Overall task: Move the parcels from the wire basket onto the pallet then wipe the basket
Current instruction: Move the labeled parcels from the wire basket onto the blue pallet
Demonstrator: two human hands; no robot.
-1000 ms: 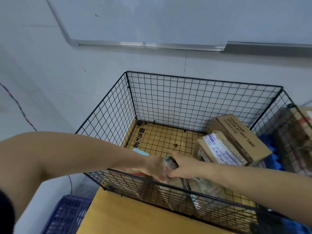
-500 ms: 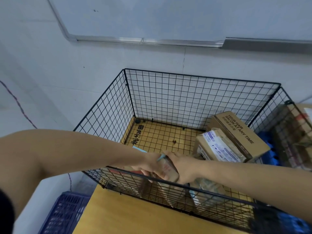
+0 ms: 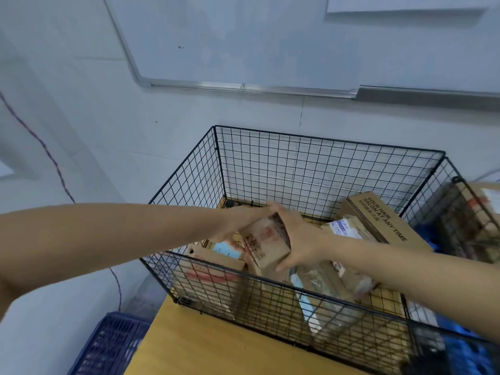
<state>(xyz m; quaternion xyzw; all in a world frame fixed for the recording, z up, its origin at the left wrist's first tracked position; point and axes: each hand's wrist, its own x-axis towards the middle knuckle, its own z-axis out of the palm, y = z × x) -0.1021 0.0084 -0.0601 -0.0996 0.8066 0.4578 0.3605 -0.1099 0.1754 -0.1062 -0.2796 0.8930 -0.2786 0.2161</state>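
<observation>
Head view: both hands, left (image 3: 238, 223) and right (image 3: 295, 236), clamp a small parcel (image 3: 267, 242), now raised above the basket (image 3: 324, 147) rim from lower inside, so transfer to the pallet can follow.

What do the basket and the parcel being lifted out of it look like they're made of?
The wire basket looks like thin metal rod with a black coating: a see-through square grid with straight, rigid panels. The parcel held between the left hand and right hand looks like matte brown cardboard with red print.
</observation>
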